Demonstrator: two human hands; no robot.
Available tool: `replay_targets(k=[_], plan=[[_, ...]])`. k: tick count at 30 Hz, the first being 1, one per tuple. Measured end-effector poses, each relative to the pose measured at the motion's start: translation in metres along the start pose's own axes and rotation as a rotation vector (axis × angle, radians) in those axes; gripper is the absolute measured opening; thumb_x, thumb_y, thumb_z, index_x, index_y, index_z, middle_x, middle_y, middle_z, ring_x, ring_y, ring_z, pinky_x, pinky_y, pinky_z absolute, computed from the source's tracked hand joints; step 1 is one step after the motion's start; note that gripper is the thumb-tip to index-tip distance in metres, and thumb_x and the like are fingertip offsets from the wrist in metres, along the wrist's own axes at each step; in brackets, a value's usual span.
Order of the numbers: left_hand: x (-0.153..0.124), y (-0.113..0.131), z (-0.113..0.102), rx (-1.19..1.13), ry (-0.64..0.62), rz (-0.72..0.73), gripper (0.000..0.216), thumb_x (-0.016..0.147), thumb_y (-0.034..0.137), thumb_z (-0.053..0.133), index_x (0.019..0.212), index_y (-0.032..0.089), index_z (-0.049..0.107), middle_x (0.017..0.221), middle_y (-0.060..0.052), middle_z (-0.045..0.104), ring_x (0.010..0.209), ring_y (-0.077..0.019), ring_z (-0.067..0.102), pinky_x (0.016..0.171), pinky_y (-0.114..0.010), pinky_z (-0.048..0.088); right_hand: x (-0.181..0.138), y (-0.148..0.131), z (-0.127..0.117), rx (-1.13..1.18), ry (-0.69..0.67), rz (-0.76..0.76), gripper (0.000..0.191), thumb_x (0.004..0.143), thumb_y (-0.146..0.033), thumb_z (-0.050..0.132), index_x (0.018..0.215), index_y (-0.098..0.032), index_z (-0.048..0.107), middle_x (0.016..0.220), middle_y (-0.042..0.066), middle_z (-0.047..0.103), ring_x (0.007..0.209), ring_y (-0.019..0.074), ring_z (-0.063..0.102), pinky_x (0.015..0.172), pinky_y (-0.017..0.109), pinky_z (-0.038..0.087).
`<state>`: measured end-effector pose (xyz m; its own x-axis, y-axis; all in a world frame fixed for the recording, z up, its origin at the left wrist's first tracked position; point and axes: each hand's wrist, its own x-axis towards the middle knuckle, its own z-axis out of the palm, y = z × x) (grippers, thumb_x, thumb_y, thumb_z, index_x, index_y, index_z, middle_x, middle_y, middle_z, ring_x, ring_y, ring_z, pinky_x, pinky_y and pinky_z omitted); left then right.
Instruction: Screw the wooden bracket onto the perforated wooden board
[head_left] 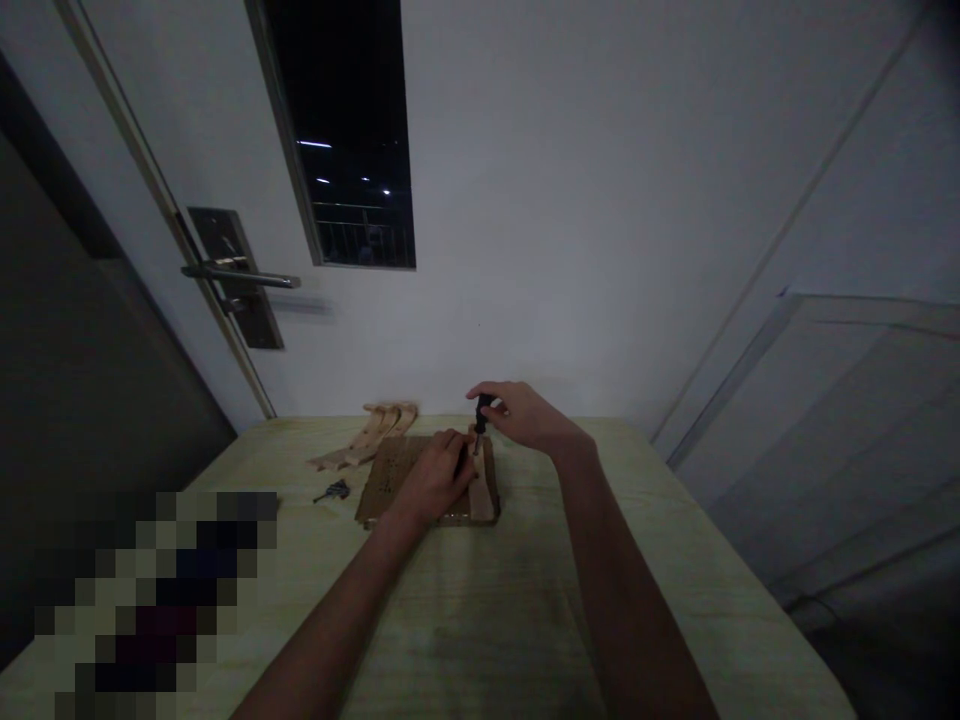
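My right hand point(525, 412) is closed on the black handle of a screwdriver point(482, 410), which stands nearly upright with its tip down. Under the tip lies a pale, shaped wooden piece point(482, 495), along the right edge of a brown cardboard slab point(390, 465). My left hand point(437, 475) rests over the slab, its curled fingers gripping the wooden piece close to the screwdriver tip. Whether a screw sits under the tip is too small to make out.
Several similar wooden pieces point(379, 435) lie at the back left of the pale wood table point(420, 620). A small pile of screws point(334, 491) is left of the slab. Behind the table stands a white door with a metal handle point(247, 275). A pixelated patch covers the lower left.
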<state>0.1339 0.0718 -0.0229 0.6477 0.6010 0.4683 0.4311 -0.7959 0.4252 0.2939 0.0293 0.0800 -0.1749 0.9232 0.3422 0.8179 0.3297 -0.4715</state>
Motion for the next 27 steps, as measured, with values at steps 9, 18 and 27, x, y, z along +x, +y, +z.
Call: replay_targets(k=[9, 18, 27], plan=[[-0.0001, 0.0001, 0.0012, 0.002, 0.004, 0.021, 0.018, 0.087, 0.02, 0.046, 0.101, 0.016, 0.055, 0.096, -0.008, 0.056, 0.094, -0.0222, 0.054, 0.084, -0.038, 0.047, 0.0054, 0.0051, 0.0036, 0.094, 0.057, -0.003, 0.018, 0.075, -0.008, 0.055, 0.087, -0.017, 0.065, 0.076, 0.001, 0.065, 0.065, 0.0093, 0.057, 0.064, 0.021, 0.043], [0.0, 0.001, 0.0001, 0.015, 0.007, 0.016, 0.016, 0.086, 0.018, 0.047, 0.1, 0.016, 0.055, 0.099, -0.009, 0.057, 0.096, -0.0224, 0.054, 0.085, -0.038, 0.047, 0.0068, 0.005, 0.0049, 0.103, 0.042, 0.015, 0.014, 0.073, -0.026, 0.068, 0.072, -0.016, 0.059, 0.065, -0.001, 0.059, 0.06, 0.0093, 0.052, 0.057, 0.021, 0.037], [-0.0013, -0.0046, 0.0038, 0.006, 0.018, 0.044, 0.021, 0.087, 0.02, 0.047, 0.107, 0.016, 0.052, 0.105, -0.01, 0.055, 0.101, -0.0231, 0.052, 0.09, -0.04, 0.045, 0.0081, 0.0061, 0.01, -0.017, 0.088, -0.025, 0.018, 0.072, -0.022, 0.068, 0.069, -0.017, 0.051, 0.063, -0.003, 0.055, 0.058, 0.0087, 0.045, 0.057, 0.021, 0.032]])
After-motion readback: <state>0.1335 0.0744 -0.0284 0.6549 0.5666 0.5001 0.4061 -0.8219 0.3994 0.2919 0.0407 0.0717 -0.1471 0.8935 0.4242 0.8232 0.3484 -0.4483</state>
